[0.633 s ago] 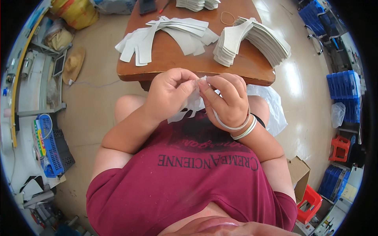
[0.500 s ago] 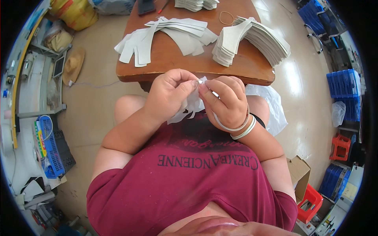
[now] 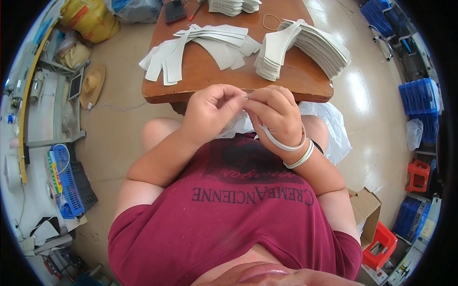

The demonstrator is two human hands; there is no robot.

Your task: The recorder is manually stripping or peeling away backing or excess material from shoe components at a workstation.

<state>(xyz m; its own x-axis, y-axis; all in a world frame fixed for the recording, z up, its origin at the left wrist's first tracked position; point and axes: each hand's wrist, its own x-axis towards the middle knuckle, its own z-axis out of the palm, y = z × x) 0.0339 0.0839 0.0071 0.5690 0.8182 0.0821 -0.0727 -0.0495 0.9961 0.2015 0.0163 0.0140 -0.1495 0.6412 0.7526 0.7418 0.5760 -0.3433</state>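
My left hand [image 3: 213,108] and my right hand [image 3: 275,110] meet in front of me, just short of the table's near edge. Both are closed in a pinch, thumb against forefinger, with fingertips touching. Whatever sits between them is tiny and mostly covered by the fingers. Below the hands, thin white material [image 3: 242,125] shows over my lap, partly hidden. On the wooden table [image 3: 217,86], a fanned heap of pale curved pieces [image 3: 224,45] lies to the left. A thick, neat stack of similar curved pieces [image 3: 305,43] stands to the right.
Another pale stack [image 3: 234,6], a dark phone-like object [image 3: 175,11] and a rubber band [image 3: 272,21] lie farther back on the table. A clear plastic bag [image 3: 329,131] hangs beside my right knee. Right of me are a cardboard box [image 3: 369,209] and a red stool [image 3: 381,245].
My hands have drawn closer until the fingertips touch. The white strips that hung between them are now mostly hidden. The view has shifted slightly.
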